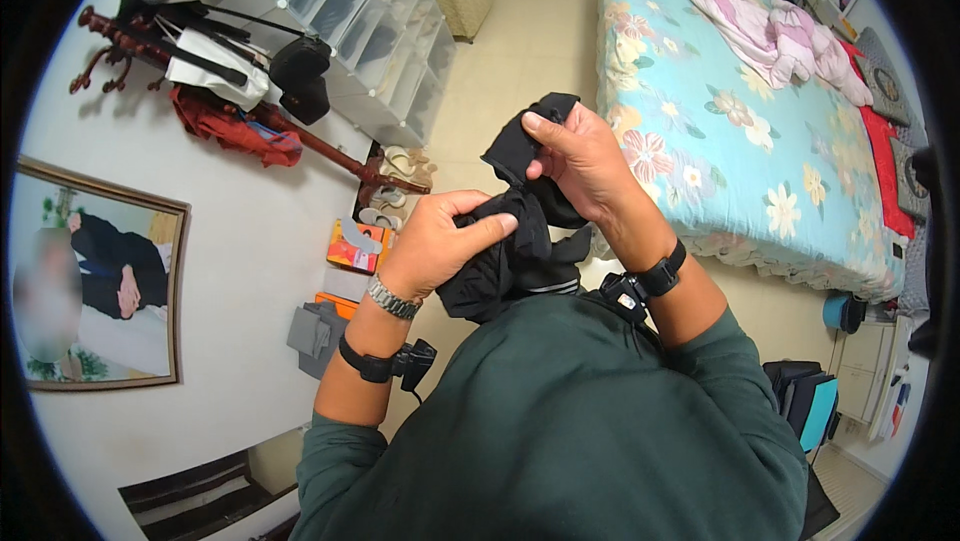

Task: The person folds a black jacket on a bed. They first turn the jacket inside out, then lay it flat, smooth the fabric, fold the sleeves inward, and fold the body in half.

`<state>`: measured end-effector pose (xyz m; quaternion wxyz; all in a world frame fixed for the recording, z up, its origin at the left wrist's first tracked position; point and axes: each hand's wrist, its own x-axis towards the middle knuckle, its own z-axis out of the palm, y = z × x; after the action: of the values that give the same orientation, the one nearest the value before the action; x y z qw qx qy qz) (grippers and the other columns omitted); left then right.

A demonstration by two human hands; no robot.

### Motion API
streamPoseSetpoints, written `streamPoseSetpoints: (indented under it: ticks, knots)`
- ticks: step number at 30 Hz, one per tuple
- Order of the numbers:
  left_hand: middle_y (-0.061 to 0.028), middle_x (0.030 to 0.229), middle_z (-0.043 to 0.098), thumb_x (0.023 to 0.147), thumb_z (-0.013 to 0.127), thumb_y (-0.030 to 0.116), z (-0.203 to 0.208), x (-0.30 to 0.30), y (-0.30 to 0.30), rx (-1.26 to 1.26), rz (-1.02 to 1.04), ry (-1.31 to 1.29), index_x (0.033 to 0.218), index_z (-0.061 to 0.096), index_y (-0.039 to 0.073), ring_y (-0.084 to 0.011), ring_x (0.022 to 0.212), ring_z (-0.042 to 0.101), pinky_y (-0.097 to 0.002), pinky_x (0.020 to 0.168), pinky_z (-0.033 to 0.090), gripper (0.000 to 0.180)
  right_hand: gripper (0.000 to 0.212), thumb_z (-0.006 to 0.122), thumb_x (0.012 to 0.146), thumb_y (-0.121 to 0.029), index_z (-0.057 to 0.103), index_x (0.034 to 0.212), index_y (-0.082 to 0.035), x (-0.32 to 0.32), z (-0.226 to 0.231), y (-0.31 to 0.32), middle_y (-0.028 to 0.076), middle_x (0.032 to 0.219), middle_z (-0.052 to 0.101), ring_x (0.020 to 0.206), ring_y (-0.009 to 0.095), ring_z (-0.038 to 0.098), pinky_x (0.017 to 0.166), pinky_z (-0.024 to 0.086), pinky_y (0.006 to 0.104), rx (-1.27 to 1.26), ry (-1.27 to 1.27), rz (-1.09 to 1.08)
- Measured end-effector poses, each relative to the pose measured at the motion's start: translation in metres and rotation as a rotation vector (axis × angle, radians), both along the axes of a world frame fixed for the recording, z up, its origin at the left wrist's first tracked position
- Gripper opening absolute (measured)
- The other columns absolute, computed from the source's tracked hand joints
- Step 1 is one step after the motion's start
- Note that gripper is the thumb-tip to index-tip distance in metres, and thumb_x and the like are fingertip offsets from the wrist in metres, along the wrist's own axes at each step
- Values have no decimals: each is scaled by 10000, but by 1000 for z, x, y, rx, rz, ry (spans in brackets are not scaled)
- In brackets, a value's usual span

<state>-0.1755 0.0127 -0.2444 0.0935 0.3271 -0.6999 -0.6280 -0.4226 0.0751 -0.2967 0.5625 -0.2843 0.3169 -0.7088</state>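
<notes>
Between my hands, in front of my chest, is a piece of black cloth (510,156); folds hide what kind of garment it is. My left hand (445,241) pinches its lower, bunched part between thumb and fingers. Higher up and to the right, my right hand (580,156) grips the flatter upper end, thumb on top. A metal watch and a black strap with a small device are on my left forearm. Another black strap with a device is around my right wrist. Below the cloth, a dark piece with pale stripes (550,287) shows, partly hidden.
A bed (700,141) with a blue floral cover stands at the right, a pink blanket (765,31) on it. At the left are a wooden coat rack (330,149), clear shoe boxes (350,16), shoes (395,176) and an orange box (352,253) on the floor. A framed picture hangs on the wall.
</notes>
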Motion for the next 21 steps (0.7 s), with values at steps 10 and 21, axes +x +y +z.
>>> streamPoseSetpoints:
  ticks: [10,21]
  knots:
    - [-16,1280,781,1078,777,26,-26,8,3,191,108,270,1383,769,-18,-71,1136,686,-260,1027,555,309,224,879,1046,-171,739,1149,-30,7,4,3,47,1012,819,845,116,782,684,645,254,25,16,17]
    - [17,1212,774,1131,782,89,-36,17,5,209,168,311,1407,772,5,-55,1089,669,-234,981,547,288,326,982,951,-175,736,1115,-37,18,-4,10,52,917,794,740,95,704,662,550,254,109,112,151]
